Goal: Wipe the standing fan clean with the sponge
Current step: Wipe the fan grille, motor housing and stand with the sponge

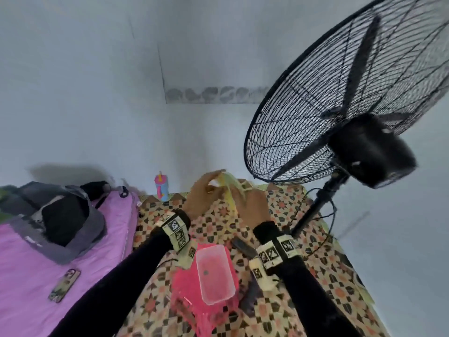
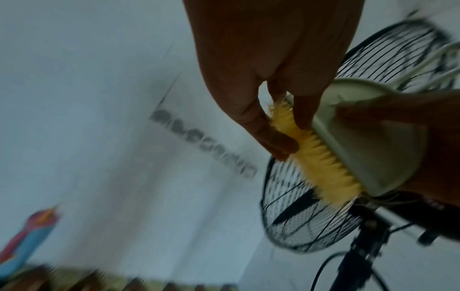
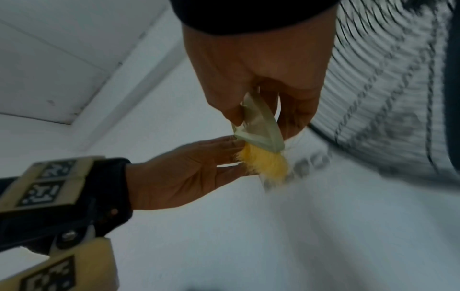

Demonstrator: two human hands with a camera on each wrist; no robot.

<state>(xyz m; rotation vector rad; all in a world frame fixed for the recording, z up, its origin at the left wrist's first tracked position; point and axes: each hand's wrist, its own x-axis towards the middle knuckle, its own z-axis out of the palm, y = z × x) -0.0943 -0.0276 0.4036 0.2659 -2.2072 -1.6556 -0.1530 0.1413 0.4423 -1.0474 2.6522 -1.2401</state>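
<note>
A black standing fan [image 1: 340,105] rises at the right on a slanted pole [image 1: 313,210], its motor housing [image 1: 371,152] facing me. In front of me, both hands hold a brush [image 1: 230,183] with a pale green plastic back and yellow bristles; no sponge shows. My right hand [image 1: 250,205] grips the green back [image 2: 361,141]. My left hand [image 1: 204,193] pinches the yellow bristles [image 2: 323,163] at one end between thumb and fingers. In the right wrist view the brush [image 3: 259,130] hangs just left of the fan grille [image 3: 385,98], apart from it.
A clear plastic tub [image 1: 213,273] sits on a pink basket [image 1: 182,293] on the patterned mat [image 1: 315,276] below my wrists. A purple bed [image 1: 29,276] with a bag [image 1: 60,215] and phone [image 1: 64,284] is left. A drink bottle [image 1: 161,186] stands by the wall. A black cable [image 1: 325,234] loops round the fan pole.
</note>
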